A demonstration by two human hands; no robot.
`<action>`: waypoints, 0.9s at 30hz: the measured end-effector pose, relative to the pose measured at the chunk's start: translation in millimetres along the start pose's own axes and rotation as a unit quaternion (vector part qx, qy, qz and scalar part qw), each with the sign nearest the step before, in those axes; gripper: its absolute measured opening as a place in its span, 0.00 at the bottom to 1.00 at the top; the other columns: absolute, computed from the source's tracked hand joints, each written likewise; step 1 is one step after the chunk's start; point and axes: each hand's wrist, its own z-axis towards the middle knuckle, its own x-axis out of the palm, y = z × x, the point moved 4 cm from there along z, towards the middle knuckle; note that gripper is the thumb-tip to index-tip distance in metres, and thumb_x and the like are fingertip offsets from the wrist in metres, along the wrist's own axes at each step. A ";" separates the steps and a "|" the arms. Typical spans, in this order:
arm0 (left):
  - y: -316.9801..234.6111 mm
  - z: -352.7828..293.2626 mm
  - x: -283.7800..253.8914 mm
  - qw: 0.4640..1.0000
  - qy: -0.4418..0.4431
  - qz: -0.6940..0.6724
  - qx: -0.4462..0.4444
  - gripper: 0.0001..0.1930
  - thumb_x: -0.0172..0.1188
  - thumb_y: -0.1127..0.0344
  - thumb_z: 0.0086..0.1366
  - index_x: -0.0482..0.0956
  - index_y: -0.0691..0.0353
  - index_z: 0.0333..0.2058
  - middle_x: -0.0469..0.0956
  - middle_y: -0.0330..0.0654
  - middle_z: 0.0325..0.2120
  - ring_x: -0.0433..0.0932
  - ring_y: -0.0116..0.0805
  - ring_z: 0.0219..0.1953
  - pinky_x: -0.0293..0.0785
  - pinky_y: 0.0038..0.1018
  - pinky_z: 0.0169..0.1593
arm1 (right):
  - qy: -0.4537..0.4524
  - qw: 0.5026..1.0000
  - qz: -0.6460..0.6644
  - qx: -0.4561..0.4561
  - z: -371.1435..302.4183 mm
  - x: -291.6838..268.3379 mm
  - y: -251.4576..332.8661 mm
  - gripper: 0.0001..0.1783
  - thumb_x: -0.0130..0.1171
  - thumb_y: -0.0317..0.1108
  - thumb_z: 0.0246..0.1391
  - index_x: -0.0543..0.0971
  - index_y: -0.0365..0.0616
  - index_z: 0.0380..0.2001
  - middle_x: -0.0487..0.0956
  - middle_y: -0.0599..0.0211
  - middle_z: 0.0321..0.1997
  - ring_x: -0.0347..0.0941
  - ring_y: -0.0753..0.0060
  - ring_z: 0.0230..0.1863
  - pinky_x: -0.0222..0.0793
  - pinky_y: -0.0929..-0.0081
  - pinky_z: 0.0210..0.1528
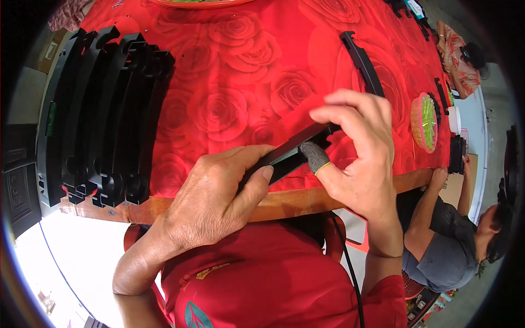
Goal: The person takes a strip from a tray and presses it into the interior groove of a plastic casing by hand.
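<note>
A long black plastic channel-shaped part (291, 147) is held tilted above the near edge of the red table. My left hand (210, 191) is closed round its lower end, the thumb lying along it. At the upper end is my right hand (361, 147), its thumb in a grey finger cover (314, 157) pressed against the part's inner side. The right index finger curls above the part; the other fingertips are partly hidden. Beyond the right hand lies another slim black plastic strip (361, 63) on the cloth.
Several long black plastic parts (109, 115) stand in a row at the left. A pink-rimmed basket (424, 123) with green pieces sits on the right of the rose-patterned tablecloth (219, 65). A red-rimmed tray (202, 3) shows at the far edge. Another person (451, 240) works at the right.
</note>
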 end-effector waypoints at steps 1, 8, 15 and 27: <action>-0.1 -0.7 -0.5 1.000 -0.005 0.017 0.019 0.17 0.57 0.70 0.76 0.80 0.72 0.58 0.84 0.50 0.33 0.84 0.34 0.33 0.80 0.31 0.40 | 0.061 0.998 0.013 -0.022 4.4 0.2 -2.6 0.24 0.73 0.27 0.38 0.86 0.43 0.44 0.81 0.63 0.50 0.73 0.55 0.53 0.68 0.62 0.54; -0.9 2.2 -6.3 1.000 -0.013 0.010 0.021 0.13 0.61 0.67 0.72 0.83 0.69 0.50 0.83 0.57 0.32 0.85 0.53 0.29 0.78 0.42 0.32 | 0.282 0.939 0.199 0.006 10.0 23.1 -26.8 0.18 0.68 0.29 0.45 0.86 0.36 0.42 0.84 0.53 0.32 0.80 0.48 0.40 0.75 0.55 0.45; -13.7 6.2 -9.0 0.976 0.016 0.215 0.026 0.13 0.64 0.68 0.67 0.85 0.68 0.47 0.84 0.54 0.31 0.83 0.55 0.35 0.77 0.41 0.40 | 0.316 0.916 0.241 0.058 -5.4 38.7 -23.8 0.18 0.63 0.26 0.45 0.86 0.36 0.43 0.85 0.53 0.36 0.83 0.51 0.40 0.78 0.60 0.42; -9.4 14.5 1.4 0.976 -0.043 0.214 0.012 0.10 0.68 0.68 0.63 0.86 0.67 0.41 0.79 0.50 0.27 0.80 0.51 0.31 0.73 0.43 0.36 | 0.246 0.926 0.282 0.045 -17.5 50.8 -22.2 0.19 0.60 0.26 0.43 0.86 0.35 0.42 0.85 0.53 0.35 0.82 0.50 0.37 0.78 0.59 0.39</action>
